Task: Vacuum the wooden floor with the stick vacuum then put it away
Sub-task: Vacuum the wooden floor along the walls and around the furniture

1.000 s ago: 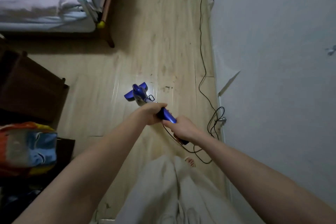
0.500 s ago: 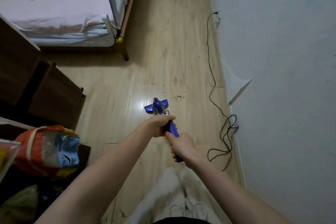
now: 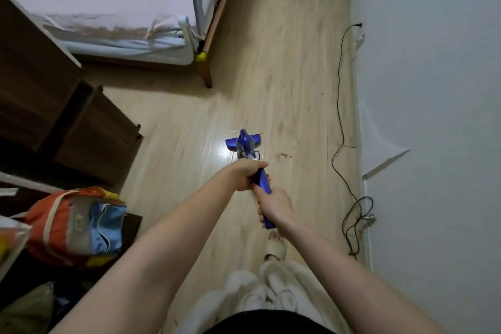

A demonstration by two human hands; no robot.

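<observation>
Both hands grip the blue stick vacuum [image 3: 248,146], left hand [image 3: 245,174] ahead of right hand [image 3: 275,205]; its head sits on the wooden floor [image 3: 271,76]. A black cord [image 3: 340,106] trails along the wall. Bed [image 3: 113,8], dark cabinet [image 3: 81,127] and orange bag [image 3: 73,225] crowd the left.

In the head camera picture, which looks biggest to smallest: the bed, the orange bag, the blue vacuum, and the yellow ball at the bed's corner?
1. bed
2. orange bag
3. vacuum
4. yellow ball

The bag's nearness inflates it.
</observation>
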